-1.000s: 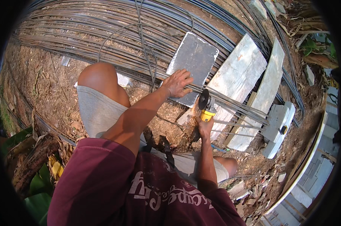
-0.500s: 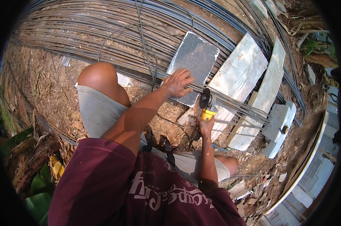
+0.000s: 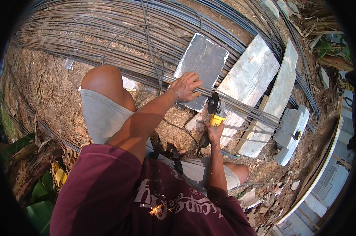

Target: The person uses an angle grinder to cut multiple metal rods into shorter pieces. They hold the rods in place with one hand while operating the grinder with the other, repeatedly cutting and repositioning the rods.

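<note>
My left hand (image 3: 187, 85) is closed over a small bundle of steel rods (image 3: 248, 109), pressing it down at the lower part of a dark grey rectangular board (image 3: 204, 59). In my right hand (image 3: 214, 133) is a yellow angle grinder (image 3: 217, 118), gripped by its body. Its dark cutting disc (image 3: 213, 103) stands edge-on at the rods, just right of my left hand. Whether the disc bites into a rod cannot be made out. A small burst of orange sparks (image 3: 157, 210) shows in front of my maroon shirt.
Long rusty rods (image 3: 75, 35) run across the ground at the back. Two pale planks (image 3: 246, 67) lie under the bundle, and the rod ends reach a grey block (image 3: 291, 128). A loose bent rod (image 3: 149, 43) crosses the pile. Rubble (image 3: 260, 200) lies at lower right.
A bright burst of sparks now shows before my shirt, where only tiny specks were. My hands and the grinder have hardly moved.
</note>
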A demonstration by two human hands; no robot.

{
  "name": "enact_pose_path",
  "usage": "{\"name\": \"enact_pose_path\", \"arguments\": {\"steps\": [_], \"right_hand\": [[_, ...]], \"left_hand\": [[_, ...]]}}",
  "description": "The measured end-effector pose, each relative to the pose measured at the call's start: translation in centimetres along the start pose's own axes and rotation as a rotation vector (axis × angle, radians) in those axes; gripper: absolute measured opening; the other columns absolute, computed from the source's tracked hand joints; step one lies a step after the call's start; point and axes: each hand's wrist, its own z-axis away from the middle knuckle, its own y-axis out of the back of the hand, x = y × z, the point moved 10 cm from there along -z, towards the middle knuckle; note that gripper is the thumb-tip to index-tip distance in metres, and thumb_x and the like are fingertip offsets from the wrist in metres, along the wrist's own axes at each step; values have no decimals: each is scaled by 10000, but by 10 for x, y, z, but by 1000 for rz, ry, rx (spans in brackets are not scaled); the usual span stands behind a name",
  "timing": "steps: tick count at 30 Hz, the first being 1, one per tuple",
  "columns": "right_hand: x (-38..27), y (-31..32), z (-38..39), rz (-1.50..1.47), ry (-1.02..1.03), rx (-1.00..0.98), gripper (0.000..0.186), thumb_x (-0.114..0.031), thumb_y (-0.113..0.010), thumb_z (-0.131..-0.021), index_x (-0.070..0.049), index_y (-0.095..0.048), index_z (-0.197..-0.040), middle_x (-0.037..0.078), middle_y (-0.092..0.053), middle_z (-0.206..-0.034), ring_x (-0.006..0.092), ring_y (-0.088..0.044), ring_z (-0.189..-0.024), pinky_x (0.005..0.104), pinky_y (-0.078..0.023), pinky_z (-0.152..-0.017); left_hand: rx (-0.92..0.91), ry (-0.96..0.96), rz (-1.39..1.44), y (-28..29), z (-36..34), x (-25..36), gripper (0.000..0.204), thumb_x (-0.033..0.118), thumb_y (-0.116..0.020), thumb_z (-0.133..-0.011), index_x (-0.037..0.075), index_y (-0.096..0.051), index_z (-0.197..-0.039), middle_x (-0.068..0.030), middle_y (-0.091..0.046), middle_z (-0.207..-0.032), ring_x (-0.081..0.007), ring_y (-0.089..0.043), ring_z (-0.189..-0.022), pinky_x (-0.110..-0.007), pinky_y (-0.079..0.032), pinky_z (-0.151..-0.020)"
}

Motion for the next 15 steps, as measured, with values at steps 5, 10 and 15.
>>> {"name": "enact_pose_path", "arguments": {"steps": [5,10,15], "right_hand": [[6,0,-4,9,34,7,474,-34,-851,-804,3,-613,-1212,62,-705,-933,166,-668,-740,328,-556,-649],[13,3,-4,50,-43,27,470,-62,-864,-798,7,-636,-1204,67,-722,-959,171,-678,-778,343,-570,-697],[-2,0,1,8,-7,-1,428,-55,-850,-801,-4,-633,-1166,59,-709,-926,171,-674,-755,341,-566,-678]], "left_hand": [[-41,36,11,-3,0,-3,446,427,-800,-920,72,-636,-1135,-169,-571,-1176,-398,-552,-1211,-530,-464,-1076],[-17,14,13,-1,0,-1,450,431,-798,-924,72,-633,-1139,-170,-568,-1180,-400,-548,-1212,-532,-462,-1077],[-28,11,8,-1,0,-1,456,434,-796,-925,72,-635,-1150,-170,-568,-1183,-399,-546,-1223,-534,-460,-1085]]}}
